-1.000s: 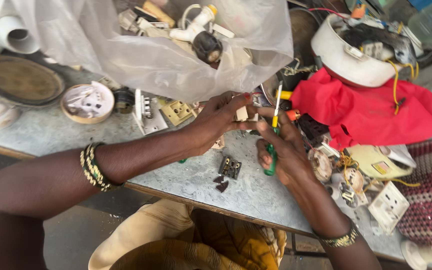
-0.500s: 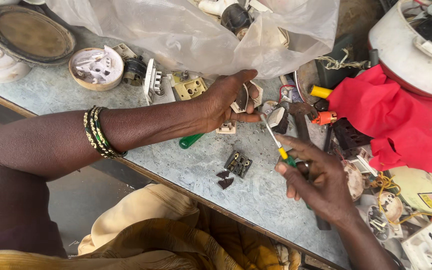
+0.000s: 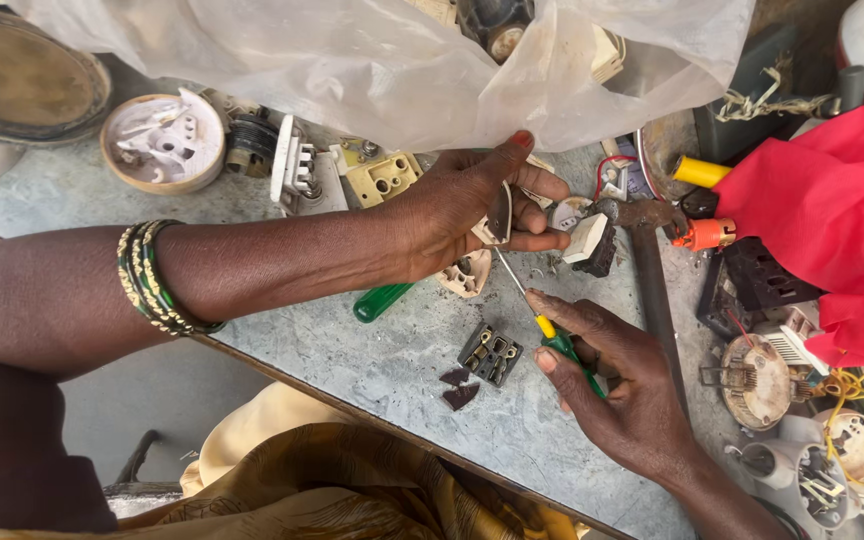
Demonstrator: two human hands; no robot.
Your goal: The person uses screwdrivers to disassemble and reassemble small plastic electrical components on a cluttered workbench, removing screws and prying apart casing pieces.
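Left hand (image 3: 467,215): fingers closed around a small pale socket part (image 3: 498,222), held just above the grey table (image 3: 392,365); forearm reaches in from the left. Right hand (image 3: 624,385): fingers wrapped tight around a green-handled screwdriver (image 3: 552,335), palm down, its tip touching the held part.
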